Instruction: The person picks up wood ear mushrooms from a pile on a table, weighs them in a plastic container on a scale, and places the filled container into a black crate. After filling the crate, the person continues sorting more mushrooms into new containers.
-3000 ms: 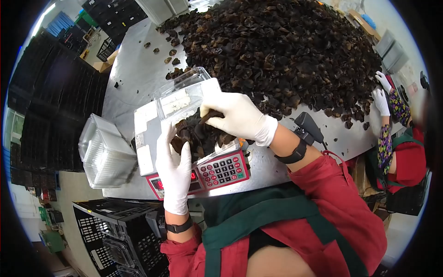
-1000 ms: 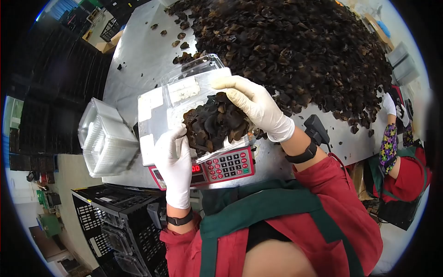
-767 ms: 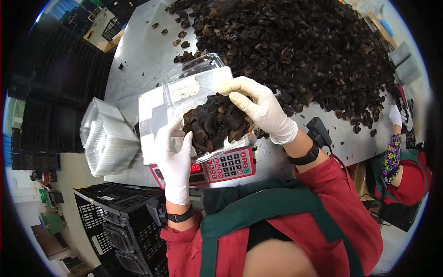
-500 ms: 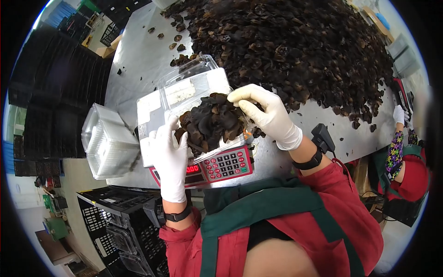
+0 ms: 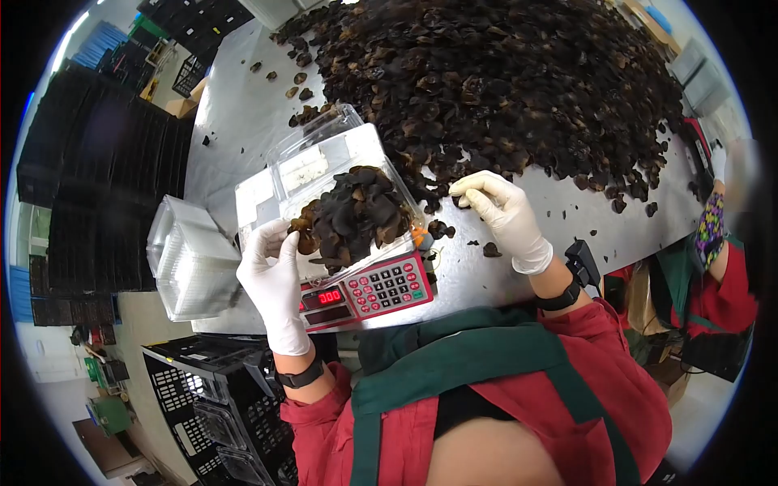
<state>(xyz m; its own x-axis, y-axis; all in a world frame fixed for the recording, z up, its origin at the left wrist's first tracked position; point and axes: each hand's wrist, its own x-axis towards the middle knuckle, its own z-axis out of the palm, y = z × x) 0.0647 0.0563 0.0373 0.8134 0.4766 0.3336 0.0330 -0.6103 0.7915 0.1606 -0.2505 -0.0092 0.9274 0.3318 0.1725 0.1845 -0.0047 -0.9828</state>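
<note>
A heap of dark wood ear mushrooms (image 5: 361, 215) fills a clear plastic clamshell box (image 5: 336, 128) on a digital scale (image 5: 389, 283) with a red keypad panel and lit digits. At the heap's left edge, my gloved left hand (image 5: 275, 263) pinches a brownish piece between thumb and fingers. My gloved right hand (image 5: 506, 215) hovers over the metal table, right of the scale, its fingertips closed on a small dark wood ear piece (image 5: 460, 201). The box's lid stands open toward the back.
A large pile of wood ears (image 5: 502, 89) covers the table's (image 5: 235, 105) far side. Nested clear boxes (image 5: 190, 259) stand left of the scale. Black crates (image 5: 207, 397) are below at left, with more stacked behind. At far right, a co-worker's patterned sleeve (image 5: 711, 231) shows.
My right hand has moved right, away from the heap, and now pinches a small piece. My left hand has shifted slightly left and its fingers have drawn together at the heap's edge.
</note>
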